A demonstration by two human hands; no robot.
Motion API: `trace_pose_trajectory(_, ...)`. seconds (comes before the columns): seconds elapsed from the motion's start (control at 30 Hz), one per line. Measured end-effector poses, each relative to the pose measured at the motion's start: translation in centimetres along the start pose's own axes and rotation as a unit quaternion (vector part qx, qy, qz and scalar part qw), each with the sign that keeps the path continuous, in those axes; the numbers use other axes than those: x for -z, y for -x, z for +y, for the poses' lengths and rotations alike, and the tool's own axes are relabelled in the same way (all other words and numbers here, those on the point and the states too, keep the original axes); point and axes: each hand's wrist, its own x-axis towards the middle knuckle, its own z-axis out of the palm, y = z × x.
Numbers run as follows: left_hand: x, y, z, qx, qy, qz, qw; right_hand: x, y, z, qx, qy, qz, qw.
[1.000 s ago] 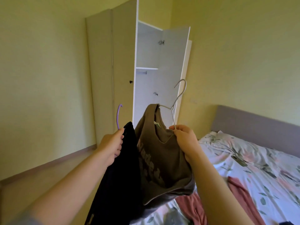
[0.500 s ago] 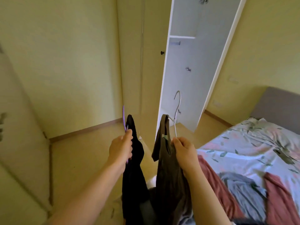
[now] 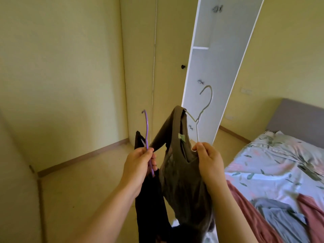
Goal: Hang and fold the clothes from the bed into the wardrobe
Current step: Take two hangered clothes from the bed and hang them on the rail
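Observation:
My left hand (image 3: 140, 165) grips a purple hanger (image 3: 147, 130) from which a black garment (image 3: 150, 207) hangs down. My right hand (image 3: 208, 158) pinches the lower part of a white wire hanger (image 3: 205, 106) carrying a brown top (image 3: 182, 176); its hook points up in front of the wardrobe. One strap of the brown top drapes toward my left hand. The wardrobe (image 3: 168, 71) stands ahead in the corner, its right door (image 3: 233, 64) swung open, showing a white inside with a shelf (image 3: 200, 48).
The bed (image 3: 280, 163) with a floral sheet lies to the right, with pink clothes (image 3: 312, 213) and a grey garment (image 3: 280, 218) on it. A grey headboard (image 3: 301, 118) backs it. Bare wooden floor (image 3: 84, 183) stretches left of the wardrobe.
The view has moved nearer the wardrobe. Both hangers stay in my hands; the brown top has turned from edge-on to face me, and a strap now reaches toward my left hand.

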Motion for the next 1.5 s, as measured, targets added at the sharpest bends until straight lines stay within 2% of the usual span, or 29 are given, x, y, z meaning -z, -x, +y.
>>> trace_pose_trajectory(0.2, 0.9, -5.1, 0.7, -0.003, -0.033, -0.042, 0.999, -3.1, -2.7, 0.2, 0.012, -0.009, 0.056, 0.998)
trace_pose_trajectory(0.5, -0.3, -15.8, 1.0, -0.011, -0.06, -0.04, 0.997, -7.4, -10.5, 3.1, -0.031, 0.008, 0.039, 0.999)
trace_pose_trajectory(0.73, -1.6, -22.6, 0.1, 0.023, -0.072, -0.085, 0.993, -9.8, -15.9, 4.8, -0.057, 0.062, 0.006, 0.996)
trace_pose_trajectory(1.0, -3.5, -31.9, -0.9, 0.082, -0.061, -0.196, 0.975, -13.4, -20.5, 6.0, -0.117, 0.02, 0.098, 0.988)
trace_pose_trajectory(1.1, -4.7, -35.0, -1.3, 0.095, -0.071, -0.257, 0.959, -14.6, -22.1, 6.1, -0.131, 0.03, 0.17, 0.976)
trace_pose_trajectory(1.33, -9.7, -38.8, -2.1, 0.097, -0.105, -0.399, 0.906, -13.5, -23.5, 6.6, -0.169, 0.073, 0.265, 0.947)
trace_pose_trajectory(1.5, -14.8, -40.6, -3.2, 0.098, -0.121, -0.445, 0.882, -11.2, -25.8, 8.2, -0.173, 0.084, 0.308, 0.932)
